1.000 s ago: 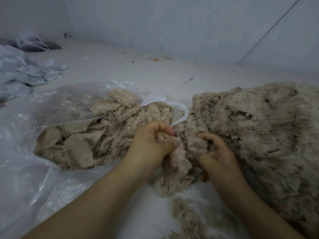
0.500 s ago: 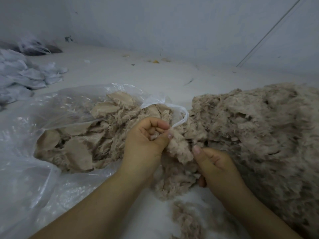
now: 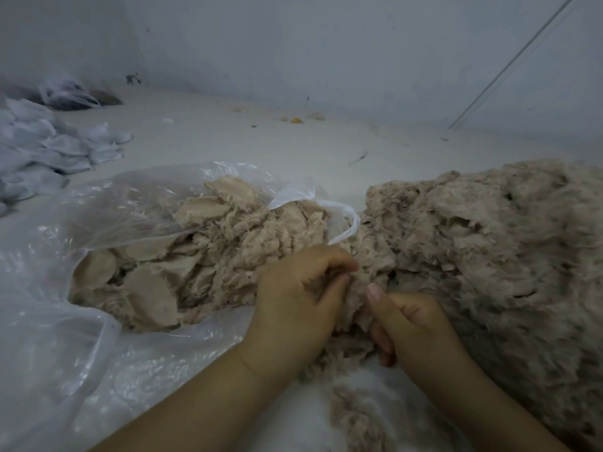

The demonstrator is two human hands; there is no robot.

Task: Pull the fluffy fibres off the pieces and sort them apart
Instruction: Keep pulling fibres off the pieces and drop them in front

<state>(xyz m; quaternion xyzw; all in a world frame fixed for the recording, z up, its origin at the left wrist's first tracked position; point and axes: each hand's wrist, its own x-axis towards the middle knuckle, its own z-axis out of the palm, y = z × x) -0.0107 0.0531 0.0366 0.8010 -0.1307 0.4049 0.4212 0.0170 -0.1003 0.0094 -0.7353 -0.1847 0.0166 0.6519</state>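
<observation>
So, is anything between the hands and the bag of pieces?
Nothing visible: the left hand and right hand pinch one tuft right beside the open bag.

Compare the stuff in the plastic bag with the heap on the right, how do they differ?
The bag contents include flat, smooth fabric pieces with fringed edges; the right heap is all loose fluff. The bag contents sit inside clear plastic; the right heap lies bare and looks bigger. Both are beige.

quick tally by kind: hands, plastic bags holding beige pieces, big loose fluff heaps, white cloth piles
bare hands: 2, left hand, right hand
clear plastic bag of beige pieces: 1
big beige fluffy fibre heap: 1
white cloth scrap pile: 1
total: 5
</observation>
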